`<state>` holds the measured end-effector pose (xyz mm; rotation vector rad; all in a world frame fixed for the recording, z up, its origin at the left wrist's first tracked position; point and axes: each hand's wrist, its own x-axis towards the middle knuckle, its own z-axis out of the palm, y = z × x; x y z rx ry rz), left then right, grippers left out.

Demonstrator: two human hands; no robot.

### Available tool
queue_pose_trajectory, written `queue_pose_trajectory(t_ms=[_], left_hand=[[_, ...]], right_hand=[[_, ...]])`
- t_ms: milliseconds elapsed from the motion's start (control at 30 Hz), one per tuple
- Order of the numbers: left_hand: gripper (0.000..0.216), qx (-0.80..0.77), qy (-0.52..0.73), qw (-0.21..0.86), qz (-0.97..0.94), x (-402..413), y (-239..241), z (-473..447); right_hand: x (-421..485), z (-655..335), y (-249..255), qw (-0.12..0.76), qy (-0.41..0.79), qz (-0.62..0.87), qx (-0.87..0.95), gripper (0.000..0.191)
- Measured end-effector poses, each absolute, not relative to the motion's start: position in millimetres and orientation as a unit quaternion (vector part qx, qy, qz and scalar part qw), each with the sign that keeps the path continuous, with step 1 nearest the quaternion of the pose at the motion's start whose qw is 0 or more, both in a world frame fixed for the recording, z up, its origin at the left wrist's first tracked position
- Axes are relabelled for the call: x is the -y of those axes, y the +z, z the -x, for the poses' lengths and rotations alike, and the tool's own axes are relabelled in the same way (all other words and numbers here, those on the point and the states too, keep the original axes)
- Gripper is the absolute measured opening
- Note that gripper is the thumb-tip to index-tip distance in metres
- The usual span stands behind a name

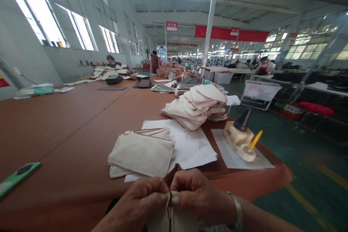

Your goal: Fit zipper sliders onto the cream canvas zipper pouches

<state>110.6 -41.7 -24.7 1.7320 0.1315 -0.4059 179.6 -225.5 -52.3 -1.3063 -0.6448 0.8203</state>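
Note:
Close to my body, at the table's front edge, my left hand (145, 200) and my right hand (197, 196) pinch a cream fabric piece with brown edging (185, 221). The thumbs press side by side along a narrow brown-edged gap in it, and a brown part sticks up behind the fingertips. Its lower portion runs out of the picture. Just beyond my hands lies a small stack of similar cream fabric pieces (143, 152), partly on a white paper sheet (193, 145). A taller, fanned pile of cream pieces (195, 103) stands behind that.
To the right, a cream glue pot (239, 139) with a black cone and a yellow-handled tool sits on paper near the table corner. A green phone-like object (19, 179) lies at left. Dark panels (114, 79) and a seated person (111, 61) are farther back on the brown tabletop (67, 123).

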Motion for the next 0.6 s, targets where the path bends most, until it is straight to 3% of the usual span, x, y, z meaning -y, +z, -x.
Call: queue_pose_trajectory(t_ms=[133, 267, 600], left_hand=[[0.028, -0.033, -0.178, 0.671, -0.719, 42, -28, -114], [0.037, -0.016, -0.180, 0.606, -0.775, 42, -31, -119], [0.014, -0.061, -0.114, 0.465, -0.876, 56, -25, -115]], right_hand=[[226, -181, -57, 0.682, 0.370, 0.576, 0.259, 0.035], [227, -181, -58, 0.688, 0.344, 0.582, 0.264, 0.020], [227, -171, -56, 0.597, 0.185, 0.727, 0.285, 0.008]])
